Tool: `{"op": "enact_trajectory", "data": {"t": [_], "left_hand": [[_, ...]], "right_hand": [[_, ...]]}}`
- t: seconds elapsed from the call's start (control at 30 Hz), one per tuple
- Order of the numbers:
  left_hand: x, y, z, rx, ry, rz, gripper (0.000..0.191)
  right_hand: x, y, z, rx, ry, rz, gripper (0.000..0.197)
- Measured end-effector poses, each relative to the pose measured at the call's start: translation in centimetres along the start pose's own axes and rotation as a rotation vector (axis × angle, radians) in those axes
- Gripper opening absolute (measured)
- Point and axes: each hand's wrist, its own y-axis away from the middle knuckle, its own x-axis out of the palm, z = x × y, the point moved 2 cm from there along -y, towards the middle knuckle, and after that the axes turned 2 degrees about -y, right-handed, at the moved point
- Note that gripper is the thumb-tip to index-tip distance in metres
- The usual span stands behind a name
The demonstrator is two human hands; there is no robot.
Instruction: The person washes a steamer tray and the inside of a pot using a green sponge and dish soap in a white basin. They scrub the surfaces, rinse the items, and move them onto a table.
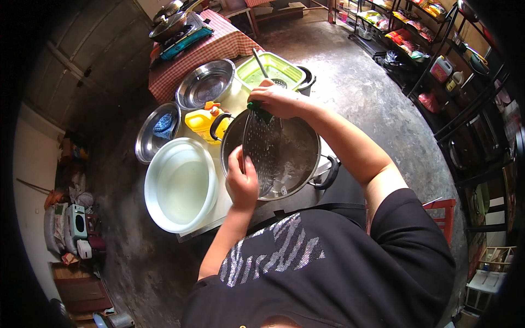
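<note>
A large steel pot point(301, 143) with black side handles stands before me with some water and suds in it. Tilted on edge inside it is a round perforated metal plate point(262, 151), wet and shiny. My left hand point(243, 178) grips the plate's near left rim, thumb against the holed face. At the far rim, my right hand point(277, 98) presses a green scouring pad point(259, 110) to the plate; part of the pad is hidden under the fingers. Left of the pot stands a pale plastic basin point(154, 188) holding cloudy water.
Beyond the pot are a yellow jug point(201, 123), a steel basin point(184, 92), a smaller steel bowl point(141, 143) with a blue cloth point(164, 126), and a green basket point(246, 71) with a long-handled skimmer point(259, 63). A stove point(184, 43) sits on a checked tablecloth point(172, 80).
</note>
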Motion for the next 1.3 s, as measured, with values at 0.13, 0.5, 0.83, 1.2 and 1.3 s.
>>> {"op": "enact_trajectory", "data": {"t": [0.13,0.5,0.83,1.2,1.3], "left_hand": [[-1.2,-4.3,-2.2,0.053,-0.012,0.038,0.025],[-4.7,-2.9,0.4,0.033,0.086,-0.154,0.020],[-4.6,-2.7,2.6,-0.010,0.204,-0.245,0.017],[-3.5,-5.1,2.1,0.071,0.029,-0.107,0.014],[-3.2,-3.3,2.7,0.099,-0.057,-0.196,0.016]], "right_hand": [[-1.8,-1.4,4.7,-0.205,0.018,-0.065,0.025],[-2.7,-3.9,3.5,-0.058,0.050,-0.098,0.029],[-1.7,1.3,-0.7,0.199,0.014,-0.480,0.022],[1.4,-3.6,11.1,-0.359,0.207,-0.170,0.022],[1.9,-3.0,10.4,-0.395,0.207,-0.142,0.026]]}}
